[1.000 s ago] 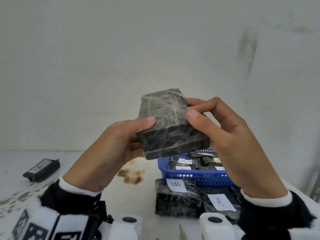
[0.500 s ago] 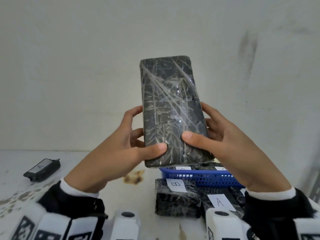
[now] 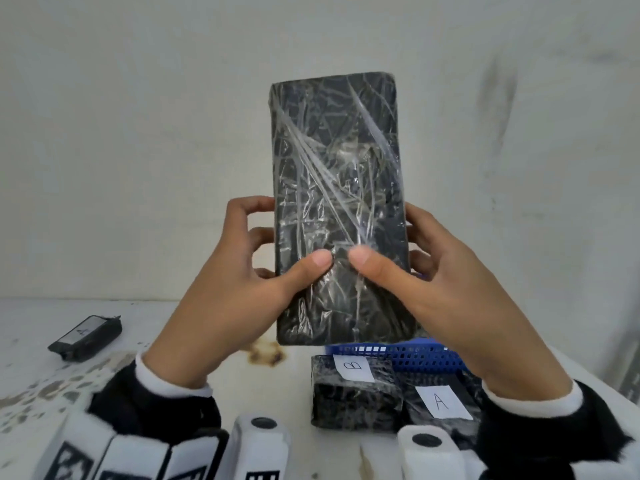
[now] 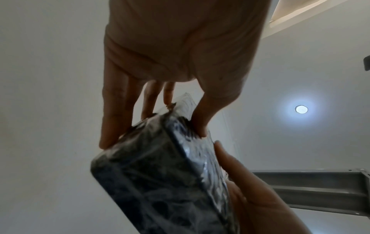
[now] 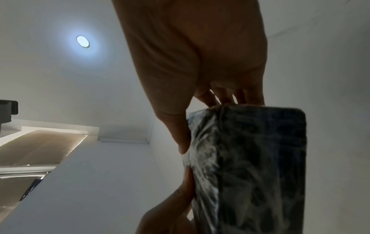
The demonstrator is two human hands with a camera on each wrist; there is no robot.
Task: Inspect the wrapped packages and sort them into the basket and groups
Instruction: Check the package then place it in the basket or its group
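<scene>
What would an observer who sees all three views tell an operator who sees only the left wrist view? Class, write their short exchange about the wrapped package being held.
Operator: I see the wrapped package gripped by the left hand, with a thumb of the right hand on it. Does it carry a label?
Observer: None shows on the face turned to the head camera, only crinkled film.
Operator: Where is the basket?
Observer: The blue basket stands on the table below the right hand, just behind the package labelled B and the package labelled A.
</scene>
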